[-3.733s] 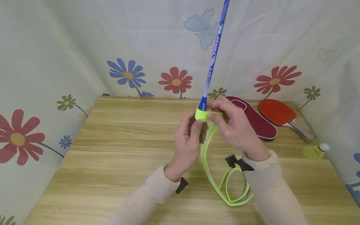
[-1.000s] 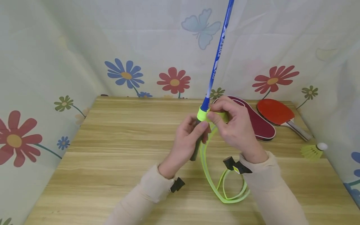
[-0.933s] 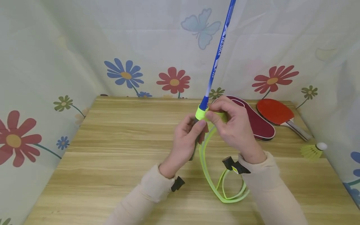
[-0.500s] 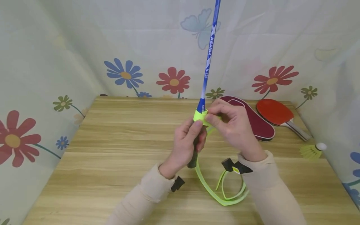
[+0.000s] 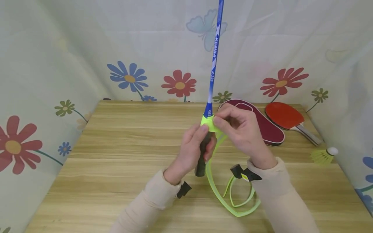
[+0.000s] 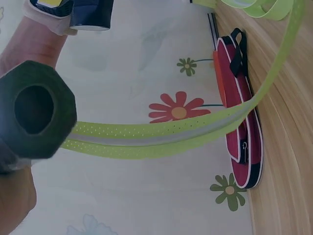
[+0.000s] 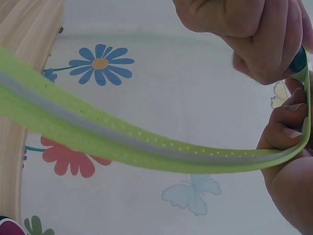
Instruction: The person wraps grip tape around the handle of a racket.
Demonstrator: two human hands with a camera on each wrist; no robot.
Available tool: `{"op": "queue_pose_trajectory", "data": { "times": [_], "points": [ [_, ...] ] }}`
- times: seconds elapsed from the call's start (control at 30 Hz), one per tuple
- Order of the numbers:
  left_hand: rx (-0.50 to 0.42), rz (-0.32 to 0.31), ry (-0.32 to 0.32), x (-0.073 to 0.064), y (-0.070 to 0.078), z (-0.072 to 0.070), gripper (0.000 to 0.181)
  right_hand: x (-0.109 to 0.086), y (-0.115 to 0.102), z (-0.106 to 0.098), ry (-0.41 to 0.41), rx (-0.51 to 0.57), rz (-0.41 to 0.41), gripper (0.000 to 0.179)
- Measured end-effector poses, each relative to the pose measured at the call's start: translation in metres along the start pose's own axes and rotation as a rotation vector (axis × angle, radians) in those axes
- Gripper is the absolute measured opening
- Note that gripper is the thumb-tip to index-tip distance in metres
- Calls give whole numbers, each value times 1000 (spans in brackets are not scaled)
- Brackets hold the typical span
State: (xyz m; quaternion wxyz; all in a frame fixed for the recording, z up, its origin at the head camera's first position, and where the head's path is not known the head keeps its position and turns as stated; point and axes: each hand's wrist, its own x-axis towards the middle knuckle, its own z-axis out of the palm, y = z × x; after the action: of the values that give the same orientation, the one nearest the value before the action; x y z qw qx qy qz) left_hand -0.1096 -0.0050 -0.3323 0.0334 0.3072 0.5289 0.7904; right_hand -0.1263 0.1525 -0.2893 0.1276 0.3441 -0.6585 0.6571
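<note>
Two hands' fingers grasp one racket point(image 5: 212, 64) and one grip tape point(image 5: 217, 191).

Seen end-on at the left of the left wrist view, the dark octagonal butt of a racket handle point(image 6: 36, 108) shows its hollow core, with part of the left hand point(image 6: 14, 205) wrapped around it just below. A perforated lime-green grip tape point(image 6: 161, 134) leaves the handle in two bands and sweeps right across the flowered wall cloth point(image 6: 146, 58), curving up toward the top edge along the wooden table point(image 6: 288, 161). Behind the tape, a maroon paddle case point(image 6: 242, 122) with white piping and a dark strap lies on the table against the cloth.
</note>
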Motion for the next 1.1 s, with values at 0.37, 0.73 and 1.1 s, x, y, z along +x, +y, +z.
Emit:
{"op": "queue_pose_trajectory", "data": {
  "times": [0.37, 0.73, 1.1],
  "points": [
    [66, 53, 128, 4, 1, -1, 44, -7, -7, -3, -11, -239, 21, 20],
    [31, -4, 156, 1, 5, 3, 44, -3, 3, -3, -43, -107, -84, 19],
    [14, -75, 67, 0, 7, 2, 54, -3, 16, 1, -97, -116, 6, 16]
  ]
}}
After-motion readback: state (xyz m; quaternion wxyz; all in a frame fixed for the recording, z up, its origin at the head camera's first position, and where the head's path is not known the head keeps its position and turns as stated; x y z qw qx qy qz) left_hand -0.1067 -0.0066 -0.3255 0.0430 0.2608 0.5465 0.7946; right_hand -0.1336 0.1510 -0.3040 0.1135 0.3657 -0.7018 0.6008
